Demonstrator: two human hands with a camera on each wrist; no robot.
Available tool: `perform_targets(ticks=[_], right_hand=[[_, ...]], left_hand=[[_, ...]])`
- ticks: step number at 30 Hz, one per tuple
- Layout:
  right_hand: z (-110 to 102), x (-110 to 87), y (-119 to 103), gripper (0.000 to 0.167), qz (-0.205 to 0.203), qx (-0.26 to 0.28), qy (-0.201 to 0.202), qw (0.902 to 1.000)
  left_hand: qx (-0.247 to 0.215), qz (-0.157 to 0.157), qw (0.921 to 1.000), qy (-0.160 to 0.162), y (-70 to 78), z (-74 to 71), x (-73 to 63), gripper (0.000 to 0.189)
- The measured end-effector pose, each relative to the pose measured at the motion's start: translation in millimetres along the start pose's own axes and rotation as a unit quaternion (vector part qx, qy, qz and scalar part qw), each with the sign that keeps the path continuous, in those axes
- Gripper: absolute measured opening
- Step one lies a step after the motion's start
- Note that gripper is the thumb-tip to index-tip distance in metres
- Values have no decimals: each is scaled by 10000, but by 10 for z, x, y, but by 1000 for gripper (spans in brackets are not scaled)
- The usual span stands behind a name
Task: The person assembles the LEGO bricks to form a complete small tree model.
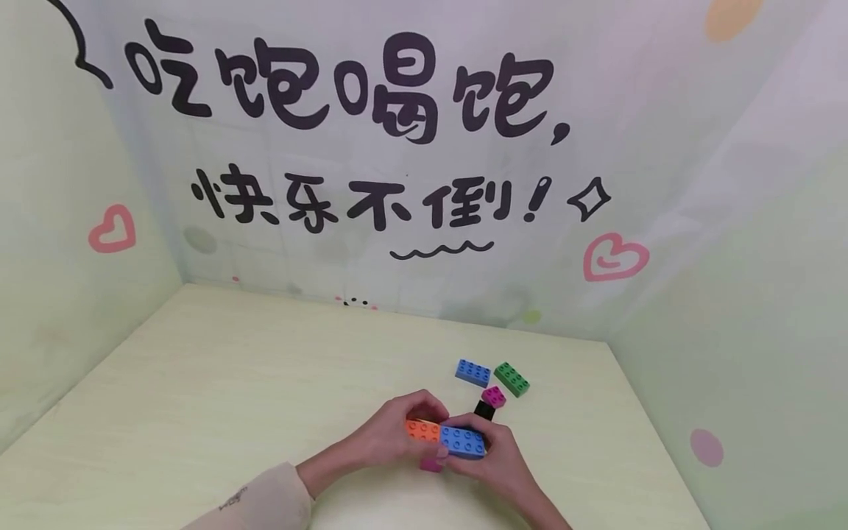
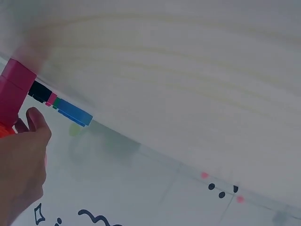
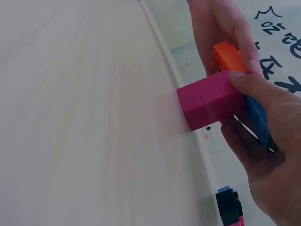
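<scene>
Keeping the joint square is advised: the studded orange plastic brick point(image 1: 424, 428) is pinched by the left hand's point(image 1: 392, 429) fingers, the studded blue plastic brick point(image 1: 462, 441) by the right hand's point(image 1: 501, 458), both atop the magenta plastic column point(image 3: 203, 102), over the pale wood-grained table point(image 1: 199, 383); pressure should be applied evenly, straight down.

Black lettering point(image 1: 379, 202) and a pink heart point(image 1: 608, 263) mark the pale wall point(image 1: 311, 269) behind a light tabletop point(image 1: 252, 383).
</scene>
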State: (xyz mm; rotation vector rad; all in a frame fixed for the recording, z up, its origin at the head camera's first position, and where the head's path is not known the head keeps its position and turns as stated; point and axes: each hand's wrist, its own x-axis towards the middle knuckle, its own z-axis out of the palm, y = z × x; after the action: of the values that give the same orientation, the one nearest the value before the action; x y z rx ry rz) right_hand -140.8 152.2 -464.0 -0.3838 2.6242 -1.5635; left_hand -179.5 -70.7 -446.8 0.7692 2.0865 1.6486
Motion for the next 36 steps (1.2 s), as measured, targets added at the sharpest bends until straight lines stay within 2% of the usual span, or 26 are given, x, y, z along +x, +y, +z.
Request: perform_targets(ticks=[6, 9, 12, 14, 16, 21, 23, 26, 28, 33, 36], right_hand=[[-16, -3, -20, 37, 5, -30, 78, 10000], [-28, -12, -18, 37, -5, -35, 179, 9998], [-46, -5, -7, 37, -94, -40, 210, 9997], [-60, 5, 1, 37, -142, -26, 197, 9997], [-67, 13, 6, 36, -153, -22, 173, 9997], [-51, 17, 8, 36, -83, -41, 131, 9999], [-40, 18, 9, 36, -86, -30, 104, 9999], [-27, 28, 14, 36, -152, -22, 97, 9998], [-20, 37, 23, 36, -195, -16, 104, 9998], [-28, 44, 45, 36, -174, 21, 90, 9998], [-54, 40, 45, 36, -161, 33, 96, 9998]], left_hand=[[-27, -132, 9999, -90, 25, 23, 47, 42], [-301, -242, 9989, -273, 44, 10, 112, 39], [-728, -229, 9966, -310, 45, -57, 236, 37], [-898, -186, 9956, -192, 30, -111, 363, 39], [-850, -180, 9962, 17, 11, -160, 497, 43], [-189, -134, 9991, 352, -70, -214, 844, 43], [209, 32, 9990, 406, -125, -211, 992, 43], [777, 242, 9955, 478, -200, -200, 1189, 46], [1085, 265, 9924, 523, -245, -191, 1296, 51], [1269, 21, 9910, 426, -336, -157, 1460, 61], [1316, 28, 9909, 288, -377, -133, 1532, 60]])
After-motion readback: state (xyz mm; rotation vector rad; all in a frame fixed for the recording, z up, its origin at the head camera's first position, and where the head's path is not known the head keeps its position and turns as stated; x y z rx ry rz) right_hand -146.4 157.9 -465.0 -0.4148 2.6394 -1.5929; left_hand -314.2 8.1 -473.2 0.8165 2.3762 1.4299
